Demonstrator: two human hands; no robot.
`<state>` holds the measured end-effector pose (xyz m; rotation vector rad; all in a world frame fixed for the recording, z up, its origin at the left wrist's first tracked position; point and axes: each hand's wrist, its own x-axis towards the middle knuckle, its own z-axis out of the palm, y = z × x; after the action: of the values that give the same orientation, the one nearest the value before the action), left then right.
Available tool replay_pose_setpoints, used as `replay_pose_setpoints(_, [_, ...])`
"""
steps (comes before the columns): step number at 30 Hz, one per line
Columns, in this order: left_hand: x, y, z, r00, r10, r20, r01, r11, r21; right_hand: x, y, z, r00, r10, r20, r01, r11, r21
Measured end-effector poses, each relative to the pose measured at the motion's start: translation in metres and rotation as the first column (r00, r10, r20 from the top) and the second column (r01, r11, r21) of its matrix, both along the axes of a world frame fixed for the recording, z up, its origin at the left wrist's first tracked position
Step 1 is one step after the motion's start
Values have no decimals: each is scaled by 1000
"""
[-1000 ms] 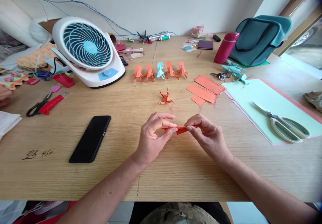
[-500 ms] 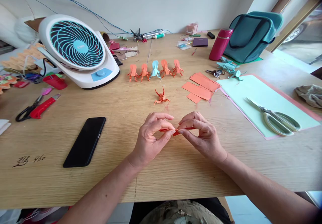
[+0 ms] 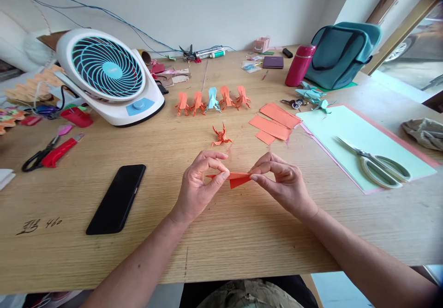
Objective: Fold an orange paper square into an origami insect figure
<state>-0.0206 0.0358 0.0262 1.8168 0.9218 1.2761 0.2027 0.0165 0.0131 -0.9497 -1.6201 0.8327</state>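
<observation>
My left hand [image 3: 198,188] and my right hand [image 3: 284,184] both pinch a small folded orange paper [image 3: 238,178] just above the wooden table [image 3: 221,234]. The left thumb and forefinger grip its left tip; the right fingers grip its right end. A flap of the paper hangs down between the hands. Just beyond lies a finished orange origami figure [image 3: 220,136]. Further back stands a row of folded figures [image 3: 212,99], orange with one light blue. Orange paper strips [image 3: 275,122] lie to the right of them.
A black phone [image 3: 116,198] lies left of my hands. A white and teal fan [image 3: 108,73] stands at back left, red-handled scissors [image 3: 48,151] near it. Large scissors [image 3: 379,162] rest on pale green sheets [image 3: 349,132] at right. A red flask [image 3: 299,64] and teal bag [image 3: 341,54] stand behind.
The hands have drawn slightly apart and the orange paper has opened out, with a triangular flap now hanging below. The camera view has shifted a little.
</observation>
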Motion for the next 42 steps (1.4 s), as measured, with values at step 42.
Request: replay_pose_setpoints(42, [7,2,-3,977,-45,209,134,892,-432,-9,4,-14,986,-18,-164,-65,873,-484])
